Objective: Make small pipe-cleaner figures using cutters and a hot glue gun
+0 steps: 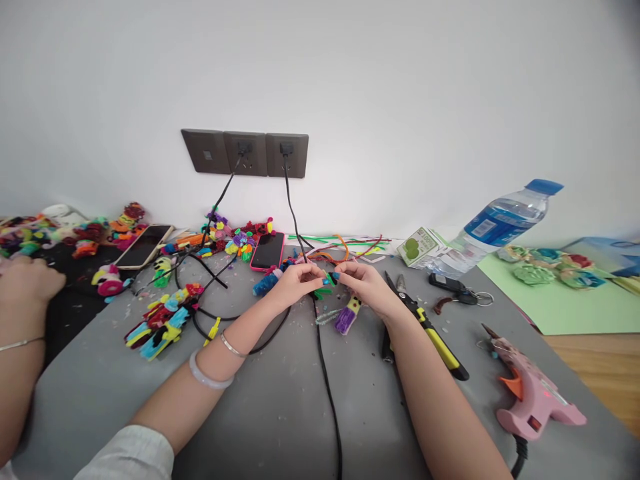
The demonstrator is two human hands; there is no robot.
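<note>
My left hand [300, 285] and my right hand [364, 287] meet over the grey table, fingertips pinched. Between them is a small green pipe cleaner piece [331, 278], held from both sides; its far ends are hidden by the fingers. Just below my hands, another bit of green pipe cleaner [323, 293] shows. A purple and yellow pipe cleaner figure [347, 316] lies under my right hand, beside a silvery pipe cleaner [327, 318]. To the left of my left hand's fingers rests a blue fuzzy piece [267, 283].
Yellow-black pliers [440, 347] and a pink glue gun [535, 393] lie right. A tilted water bottle [505, 223] leans by the wall. Black cables [327, 380] cross the table. Phones [269, 251] and colourful pipe cleaner figures [163, 320] sit left, near another person's hand [30, 283].
</note>
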